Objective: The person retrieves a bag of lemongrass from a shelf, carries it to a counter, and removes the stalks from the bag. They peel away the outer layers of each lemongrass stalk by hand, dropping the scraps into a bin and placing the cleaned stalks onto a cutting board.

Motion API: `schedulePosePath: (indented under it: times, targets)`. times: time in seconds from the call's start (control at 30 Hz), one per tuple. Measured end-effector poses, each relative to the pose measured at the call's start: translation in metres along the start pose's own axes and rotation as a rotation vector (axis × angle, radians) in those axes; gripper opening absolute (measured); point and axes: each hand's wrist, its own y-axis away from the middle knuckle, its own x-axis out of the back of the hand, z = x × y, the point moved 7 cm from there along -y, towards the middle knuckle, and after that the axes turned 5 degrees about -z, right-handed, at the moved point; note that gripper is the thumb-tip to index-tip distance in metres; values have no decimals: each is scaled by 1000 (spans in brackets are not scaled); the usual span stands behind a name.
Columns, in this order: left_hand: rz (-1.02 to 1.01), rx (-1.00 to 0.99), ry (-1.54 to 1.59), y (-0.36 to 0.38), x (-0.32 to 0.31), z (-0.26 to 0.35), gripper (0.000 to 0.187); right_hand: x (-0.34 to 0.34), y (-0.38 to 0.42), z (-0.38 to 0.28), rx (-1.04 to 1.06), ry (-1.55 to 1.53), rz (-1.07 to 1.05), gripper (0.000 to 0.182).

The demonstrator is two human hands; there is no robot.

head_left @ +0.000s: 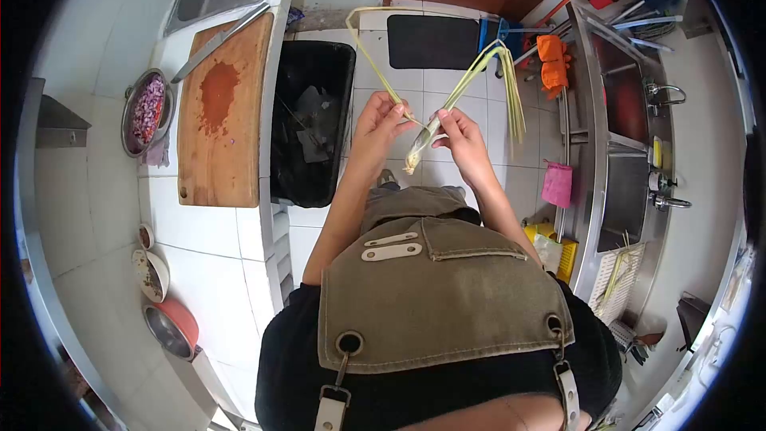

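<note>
My right hand [464, 142] grips a lemongrass stalk [459, 94] between thumb and fingers. Its pale root end points down toward me, and the green leaves bend over and hang at the far right. In my left hand [380, 124] a long yellowish outer leaf [369, 54] is pinched. That leaf arches up and away behind the fingers, and its lower end reaches across to the stalk near my right fingertips. Both hands are raised in front of my apron [447, 295], above the tiled floor.
A black bin [343, 136] stands left, beside a counter with a red-stained cutting board [231, 144], a knife [215, 46] and a bowl of chopped onions [148, 108]. On the right are a steel double sink [626, 183] and a white basket [618, 279] with stalks.
</note>
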Motion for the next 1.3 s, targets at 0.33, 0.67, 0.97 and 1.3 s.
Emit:
schedulePosePath:
  times: [0.33,0.67,0.97,1.3]
  targets:
    - [-79,-137,353,9,-7,-6,5,16,-5,3,28,-85,191,28]
    - [359,-335,282,47,119,46,14,225,0,42,104,-102,756,25]
    - [739,268,-1656,32,205,-13,32,96,-26,1,78,-41,50,28]
    - [-65,173,-445,2,36,10,27,-38,-38,-19,85,254,-515,21]
